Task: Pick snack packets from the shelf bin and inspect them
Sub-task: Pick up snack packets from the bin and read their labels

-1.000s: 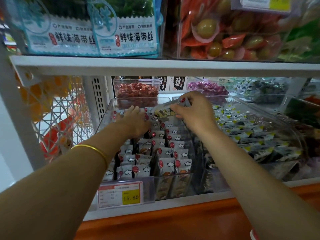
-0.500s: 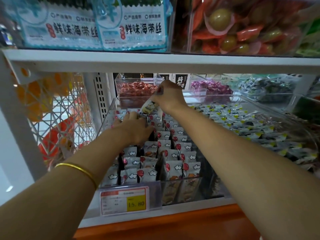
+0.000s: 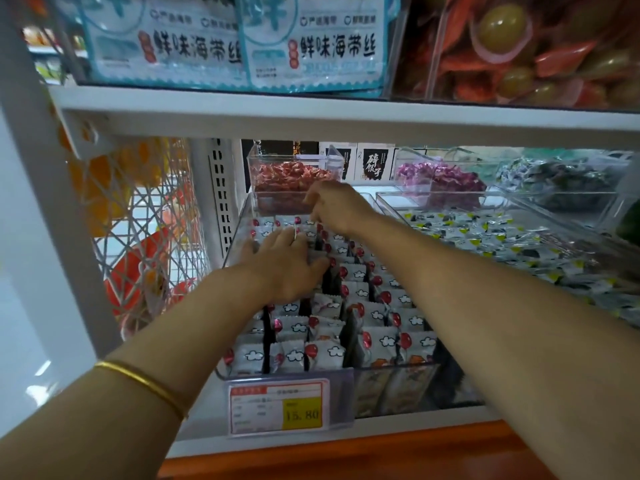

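Left hand (image 3: pixel 284 261) lies flat, fingers spread, on upright snack packets (image 3: pixel 356 313) in a clear shelf bin (image 3: pixel 391 368). Right hand (image 3: pixel 332 206) reaches the back row, fingertips pinched together; whether it grips a packet is unclear.

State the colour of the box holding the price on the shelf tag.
Yellow, on the price tag, seen in the head view.
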